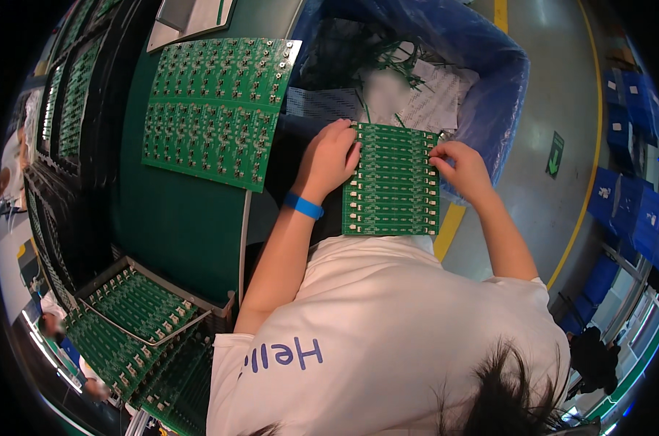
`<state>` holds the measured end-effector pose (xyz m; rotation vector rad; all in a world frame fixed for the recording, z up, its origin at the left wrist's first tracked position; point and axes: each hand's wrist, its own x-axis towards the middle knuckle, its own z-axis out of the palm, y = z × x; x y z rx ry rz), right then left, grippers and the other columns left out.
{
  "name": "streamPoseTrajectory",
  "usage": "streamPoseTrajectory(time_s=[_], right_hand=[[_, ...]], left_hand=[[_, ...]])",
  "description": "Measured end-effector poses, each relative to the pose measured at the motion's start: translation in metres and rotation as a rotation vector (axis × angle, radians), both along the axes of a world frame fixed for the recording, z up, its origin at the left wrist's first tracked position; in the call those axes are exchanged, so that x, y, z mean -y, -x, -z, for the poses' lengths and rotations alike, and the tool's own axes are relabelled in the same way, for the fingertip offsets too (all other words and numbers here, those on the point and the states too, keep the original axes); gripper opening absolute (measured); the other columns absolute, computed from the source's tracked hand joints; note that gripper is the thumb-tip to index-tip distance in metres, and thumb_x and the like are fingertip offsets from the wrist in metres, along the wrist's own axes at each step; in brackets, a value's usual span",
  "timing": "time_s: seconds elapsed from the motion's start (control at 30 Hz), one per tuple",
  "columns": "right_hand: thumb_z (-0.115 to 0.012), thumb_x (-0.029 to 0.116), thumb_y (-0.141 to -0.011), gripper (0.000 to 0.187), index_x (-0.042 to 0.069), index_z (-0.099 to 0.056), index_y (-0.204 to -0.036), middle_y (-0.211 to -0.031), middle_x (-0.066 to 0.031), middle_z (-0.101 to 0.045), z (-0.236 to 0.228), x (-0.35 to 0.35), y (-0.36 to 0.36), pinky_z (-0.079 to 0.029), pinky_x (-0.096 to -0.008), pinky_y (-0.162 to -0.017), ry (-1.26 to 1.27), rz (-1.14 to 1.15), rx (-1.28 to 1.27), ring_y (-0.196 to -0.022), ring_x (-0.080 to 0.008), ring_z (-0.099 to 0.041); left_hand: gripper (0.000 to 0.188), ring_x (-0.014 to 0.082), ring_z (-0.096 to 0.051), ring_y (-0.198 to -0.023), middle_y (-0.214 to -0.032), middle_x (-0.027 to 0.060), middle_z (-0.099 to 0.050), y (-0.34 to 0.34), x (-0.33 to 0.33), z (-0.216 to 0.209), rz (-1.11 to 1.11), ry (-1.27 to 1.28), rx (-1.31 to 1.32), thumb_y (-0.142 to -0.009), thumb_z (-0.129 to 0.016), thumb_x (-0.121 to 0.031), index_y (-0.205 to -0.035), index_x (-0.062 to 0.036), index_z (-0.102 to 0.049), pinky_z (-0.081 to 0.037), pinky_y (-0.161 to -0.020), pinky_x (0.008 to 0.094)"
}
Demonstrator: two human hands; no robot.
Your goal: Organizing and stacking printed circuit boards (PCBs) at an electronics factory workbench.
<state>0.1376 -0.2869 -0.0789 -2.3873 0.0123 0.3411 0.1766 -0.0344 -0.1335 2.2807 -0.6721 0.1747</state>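
Between my two hands is a green circuit board panel (pixel 392 180), made of several narrow strips with white connectors at both ends. Its lower edge lies against my shirt, and its far edge reaches over the blue-lined bin. My left hand (pixel 331 160), with a blue band at the wrist, grips the panel's upper left edge, fingers closed. On the opposite side, my right hand (pixel 460 168) pinches the upper right edge between thumb and fingertips.
To the left, two joined green board panels (pixel 212 109) lie on the dark green bench (pixel 191 218). A blue-lined bin (pixel 515 87) ahead holds papers and green scraps. A crate (pixel 217 309) of stacked boards (pixel 130 320) stands at lower left. Black racks (pixel 100 116) hold more boards.
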Motion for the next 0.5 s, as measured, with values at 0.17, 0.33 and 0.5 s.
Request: streamPoseTrajectory(time_s=[0.17,0.33,0.5], right_hand=[[-0.064,0.013,-0.073,0.016,0.006,-0.063,-0.087,-0.081,-0.0090,-0.060,0.002,0.001,0.000,-0.047,-0.0318,-0.063,0.006,-0.021,0.064,-0.068,-0.0221,-0.059],[-0.062,0.013,-0.075,0.014,0.005,-0.061,-0.086,-0.081,-0.0098,-0.060,0.007,0.002,0.001,-0.047,-0.0325,-0.064,0.067,-0.074,0.161,-0.071,-0.0257,-0.059],[-0.062,0.015,-0.076,0.017,0.006,-0.057,-0.089,-0.081,-0.0107,-0.060,0.011,-0.004,0.004,-0.046,-0.0339,-0.066,0.136,-0.107,0.248,-0.075,-0.0291,-0.058]], left_hand=[[0.013,0.0334,-0.054,-0.096,-0.101,0.0153,-0.058,0.000,0.002,-0.010,-0.021,0.042,-0.119,-0.072,-0.061,-0.007,-0.084,-0.0030,-0.058,-0.044,-0.084,0.0380],[0.010,0.0340,-0.053,-0.097,-0.094,0.0141,-0.058,0.002,0.008,-0.012,-0.075,-0.015,-0.040,-0.070,-0.061,-0.004,-0.079,-0.0021,-0.058,-0.043,-0.086,0.0394],[0.019,0.0332,-0.055,-0.093,-0.091,0.0143,-0.058,0.009,0.013,-0.003,-0.110,-0.069,-0.049,-0.071,-0.058,-0.001,-0.090,-0.0013,-0.055,-0.043,-0.085,0.0411]])
